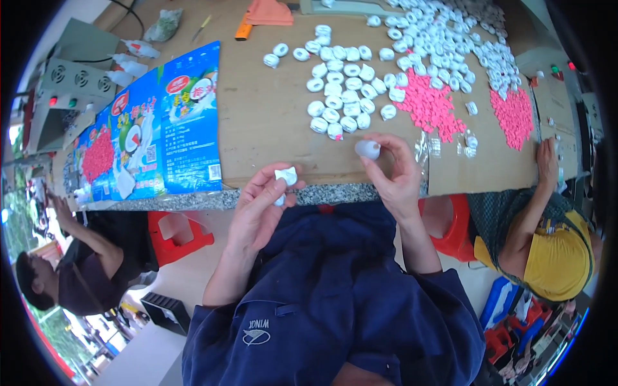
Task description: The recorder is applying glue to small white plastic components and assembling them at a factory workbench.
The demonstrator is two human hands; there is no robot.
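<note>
Near the table's front edge, my left hand (261, 202) pinches a small white plastic-looking part (286, 175) between thumb and fingers. A second white bit shows lower down by the same fingers; whether it belongs to that part I cannot tell. My right hand (399, 177) is closed on a whitish, rounded, bottle-like thing (367, 150) with its end toward me. Just beyond my hands, several small white round parts with dark rings (341, 96) stand in loose rows on the cardboard.
A heap of white parts (431, 38) covers the back right, beside pink pieces (428, 106) and another pink pile (513, 116). A blue printed cardboard sheet (187, 128) bears pink pieces at left. An orange-handled tool (244, 29) lies behind. People sit at both sides.
</note>
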